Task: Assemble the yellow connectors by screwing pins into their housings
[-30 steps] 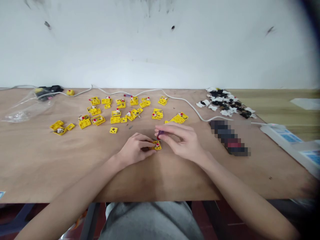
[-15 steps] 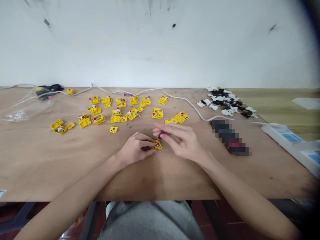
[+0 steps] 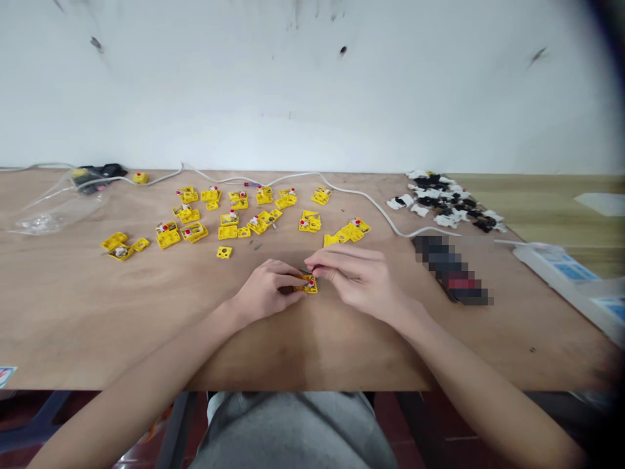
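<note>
Near the table's front middle, my left hand grips a small yellow plastic case by its left side. Inside the open case show a red round part and some white and metal bits. My right hand is closed in a pinch just above the case's right side. A small dark thing sits between its fingertips, mostly hidden; its kind does not show. Beyond my hands lie several similar opened yellow cases with red and white parts. A loose yellow cover plate lies left of them, nearer me.
A dark pixelated object lies right of my right hand. Black and white pieces are heaped at the back right. A white cable runs along the back. A clear plastic bag lies at the left, a white power strip at the right.
My right hand has turned and lowered slightly towards the yellow case. The small purple and red thing in its fingers is now mostly covered. My left hand keeps its grip.
</note>
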Tool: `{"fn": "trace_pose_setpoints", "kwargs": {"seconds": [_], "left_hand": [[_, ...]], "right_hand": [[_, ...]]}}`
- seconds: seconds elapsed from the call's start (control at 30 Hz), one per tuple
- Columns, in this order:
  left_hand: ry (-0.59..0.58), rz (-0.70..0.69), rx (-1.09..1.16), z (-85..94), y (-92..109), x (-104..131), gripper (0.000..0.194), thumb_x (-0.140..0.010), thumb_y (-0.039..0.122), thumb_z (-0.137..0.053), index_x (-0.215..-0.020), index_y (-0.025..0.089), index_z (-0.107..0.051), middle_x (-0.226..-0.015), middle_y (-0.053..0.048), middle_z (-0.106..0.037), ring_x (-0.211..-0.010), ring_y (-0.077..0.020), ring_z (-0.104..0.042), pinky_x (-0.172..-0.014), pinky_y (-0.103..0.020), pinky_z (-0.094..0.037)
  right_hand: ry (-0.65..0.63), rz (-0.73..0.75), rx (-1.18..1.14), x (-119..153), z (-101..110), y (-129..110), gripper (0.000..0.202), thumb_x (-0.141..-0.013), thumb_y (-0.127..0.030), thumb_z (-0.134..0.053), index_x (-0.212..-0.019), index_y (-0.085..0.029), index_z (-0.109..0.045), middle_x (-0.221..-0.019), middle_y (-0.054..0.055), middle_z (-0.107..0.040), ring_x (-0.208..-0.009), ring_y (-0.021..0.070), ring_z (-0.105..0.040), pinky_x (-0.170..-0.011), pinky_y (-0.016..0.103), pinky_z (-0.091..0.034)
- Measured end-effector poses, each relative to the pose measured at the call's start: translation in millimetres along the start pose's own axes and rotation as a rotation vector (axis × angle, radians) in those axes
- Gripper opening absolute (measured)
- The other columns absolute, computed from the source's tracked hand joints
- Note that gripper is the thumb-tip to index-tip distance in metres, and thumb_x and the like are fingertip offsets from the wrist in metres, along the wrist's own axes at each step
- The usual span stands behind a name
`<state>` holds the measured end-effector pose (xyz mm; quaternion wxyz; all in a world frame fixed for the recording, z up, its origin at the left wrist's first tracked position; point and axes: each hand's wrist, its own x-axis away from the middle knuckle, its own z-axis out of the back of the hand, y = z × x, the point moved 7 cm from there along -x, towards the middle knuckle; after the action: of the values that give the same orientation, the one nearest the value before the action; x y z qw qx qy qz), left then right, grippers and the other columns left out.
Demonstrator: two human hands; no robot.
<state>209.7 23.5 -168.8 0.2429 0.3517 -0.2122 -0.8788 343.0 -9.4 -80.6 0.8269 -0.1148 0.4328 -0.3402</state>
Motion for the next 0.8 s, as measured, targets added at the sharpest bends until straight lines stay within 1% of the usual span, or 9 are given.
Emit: {"fn": "trace_pose_setpoints", "kwargs": {"seconds": [0.2, 0.43, 0.53, 0.63, 0.8], "left_hand": [[-0.006, 0.031, 0.021, -1.3, 1, -1, 0.012, -0.086, 0.027, -0.073, -0.096, 0.024, -0.078, -0.104, -0.004, -0.077, -0.094, -0.0194, -0.071, -0.088, -0.036, -0.054], [0.015, 0.050, 0.039, -2.0, -3, 1, 0.012, -0.084, 0.027, -0.074, -0.094, 0.024, -0.078, -0.103, -0.005, -0.077, -0.094, -0.0202, -0.071, -0.087, -0.036, -0.056], [0.002, 0.056, 0.052, -3.1, -5, 1, 0.012, -0.084, 0.028, -0.074, -0.095, 0.024, -0.078, -0.103, -0.005, -0.077, -0.096, -0.0204, -0.072, -0.089, -0.037, -0.056], [0.000, 0.041, 0.073, -2.5, -5, 1, 0.012, -0.084, 0.027, -0.074, -0.096, 0.025, -0.077, -0.103, -0.004, -0.077, -0.098, -0.0197, -0.072, -0.091, -0.036, -0.056], [0.025, 0.079, 0.050, -2.9, -3, 1, 0.010, -0.082, 0.024, -0.076, -0.091, 0.025, -0.079, -0.101, -0.004, -0.077, -0.094, -0.0192, -0.072, -0.086, -0.035, -0.057]], "right_hand": [[0.029, -0.040, 0.036, -3, 4, -4, 0.027, -0.091, -0.009, -0.059, -0.102, -0.028, -0.075, -0.095, 0.000, -0.076, -0.080, 0.0176, -0.072, -0.075, 0.030, -0.061], [0.042, -0.087, 0.016, -2, 3, 4, 0.024, -0.092, -0.014, -0.062, -0.108, -0.027, -0.074, -0.098, 0.001, -0.077, -0.083, 0.0177, -0.074, -0.079, 0.030, -0.062], [-0.017, -0.119, -0.040, -4, 1, 7, 0.023, -0.093, -0.015, -0.061, -0.109, -0.026, -0.074, -0.099, 0.001, -0.077, -0.085, 0.0173, -0.074, -0.079, 0.030, -0.061], [-0.084, -0.145, -0.074, -7, -2, 7, 0.024, -0.092, -0.012, -0.059, -0.105, -0.024, -0.074, -0.097, 0.001, -0.078, -0.087, 0.0169, -0.074, -0.080, 0.029, -0.060], [-0.110, -0.131, -0.093, -10, -4, 6, 0.025, -0.092, -0.010, -0.056, -0.105, -0.023, -0.073, -0.100, 0.002, -0.077, -0.089, 0.0161, -0.073, -0.083, 0.028, -0.059]]}}
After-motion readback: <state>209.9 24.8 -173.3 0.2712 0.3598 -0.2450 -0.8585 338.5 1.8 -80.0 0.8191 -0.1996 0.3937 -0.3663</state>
